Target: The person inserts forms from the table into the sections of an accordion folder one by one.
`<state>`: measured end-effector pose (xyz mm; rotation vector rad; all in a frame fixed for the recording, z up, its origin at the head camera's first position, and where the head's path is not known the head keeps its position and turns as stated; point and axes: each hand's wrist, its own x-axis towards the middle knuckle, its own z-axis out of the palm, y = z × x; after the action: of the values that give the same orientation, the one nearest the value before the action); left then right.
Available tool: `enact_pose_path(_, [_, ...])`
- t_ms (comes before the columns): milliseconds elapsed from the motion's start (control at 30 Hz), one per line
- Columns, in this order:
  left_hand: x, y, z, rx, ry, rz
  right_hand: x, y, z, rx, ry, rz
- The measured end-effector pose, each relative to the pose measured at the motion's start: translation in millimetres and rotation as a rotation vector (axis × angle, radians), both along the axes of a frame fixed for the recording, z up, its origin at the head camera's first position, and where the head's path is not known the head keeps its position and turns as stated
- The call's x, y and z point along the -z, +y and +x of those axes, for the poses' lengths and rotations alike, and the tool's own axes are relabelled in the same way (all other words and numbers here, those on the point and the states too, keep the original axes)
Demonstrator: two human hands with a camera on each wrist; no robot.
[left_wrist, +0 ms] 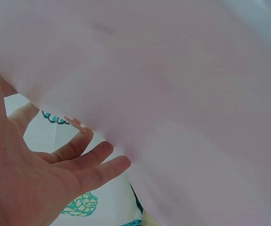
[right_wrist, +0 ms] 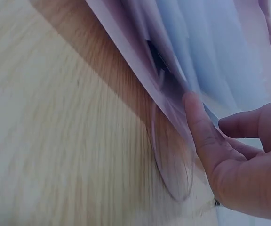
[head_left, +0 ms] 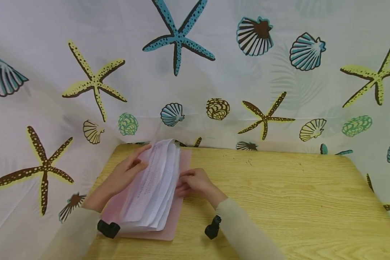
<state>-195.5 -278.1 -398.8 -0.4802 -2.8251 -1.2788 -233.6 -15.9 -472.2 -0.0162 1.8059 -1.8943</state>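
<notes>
A pink folder (head_left: 172, 224) is lying at the left end of the wooden counter (head_left: 279, 195), a sheaf of printed papers (head_left: 156, 180) fanning up from it; the left hand (head_left: 125, 173), fingers straight and relaxed, is resting against the sheaf's left face. The right hand (head_left: 195, 182) is pressing the folder's right edge, its thumb flat on it, gripping nothing.

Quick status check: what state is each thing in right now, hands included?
Folder: pink, lying flat on the table, cover lifted.
Papers: stacked in the folder, top sheets raised.
Left hand: fingers straight, against the cover.
Right hand: fingers at the papers' edge.
</notes>
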Motion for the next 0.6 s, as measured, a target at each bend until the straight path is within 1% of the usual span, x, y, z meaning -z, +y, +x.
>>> enact_pose_path(100, [3.8, 4.1, -2.5, 0.018, 0.026, -0.018, -0.8, 14.0, -1.8, 0.007, 0.007, 0.019])
enact_pose_path(233, [10.6, 11.1, -5.7, 0.037, 0.039, -0.044, -4.1, 33.3, -3.9, 0.024, 0.06, 0.064])
enact_pose_path(400, [19.8, 23.1, -5.7, 0.034, 0.056, -0.124, -9.5, 57.4, -6.2, 0.046, 0.089, 0.094])
enact_pose_path(600, [28.8, 39.9, -5.2, 0.038, 0.047, -0.214, -17.5, 84.6, -9.9, 0.078, 0.11, 0.13])
